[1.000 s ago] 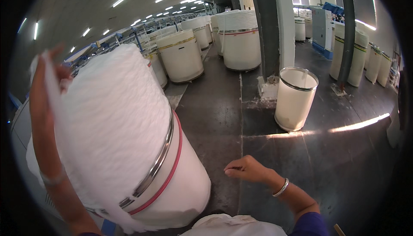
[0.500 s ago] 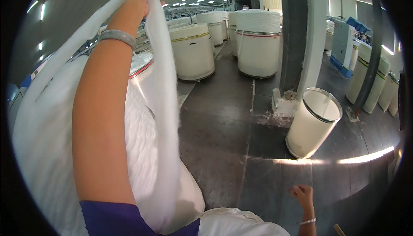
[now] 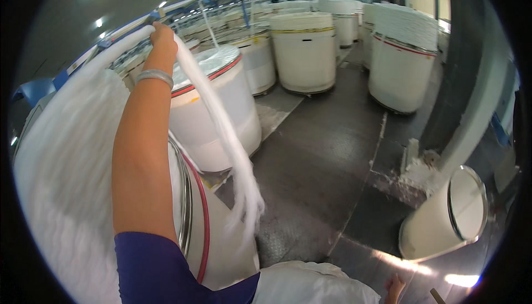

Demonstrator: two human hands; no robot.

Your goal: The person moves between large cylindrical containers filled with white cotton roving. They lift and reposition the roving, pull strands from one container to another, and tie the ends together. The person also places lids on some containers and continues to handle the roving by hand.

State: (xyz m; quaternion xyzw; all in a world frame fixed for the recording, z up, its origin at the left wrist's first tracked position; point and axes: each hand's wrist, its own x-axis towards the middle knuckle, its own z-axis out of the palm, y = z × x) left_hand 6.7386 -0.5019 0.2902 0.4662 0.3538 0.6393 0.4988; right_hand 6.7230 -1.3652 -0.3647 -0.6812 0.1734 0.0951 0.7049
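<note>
My raised left hand (image 3: 162, 37) is closed around a thick, soft white cotton sliver (image 3: 208, 96). One length arches left from the hand to the large coiled mass of sliver (image 3: 66, 193) beside me. The other length hangs down to the right and ends in frayed wisps. Under the coils stands a big cream can (image 3: 230, 248) with a metal rim and a red band, partly covered by my forearm. Low at the right edge of my lap is my right hand (image 3: 395, 286), small and partly cut off, fingers curled, with nothing visible in it.
A red-rimmed can (image 3: 221, 121) full of sliver stands just ahead, with more full cans (image 3: 303, 54) (image 3: 404, 60) behind it. An open cream can (image 3: 443, 215) leans in view at right, near a dark pillar (image 3: 463, 54). Lint lies around the pillar's base.
The view has turned left, so the cans and pillar appear farther right. The sliver's hanging length, formerly reaching down to my lap, now ends loose in the air. My right hand has dropped lower.
</note>
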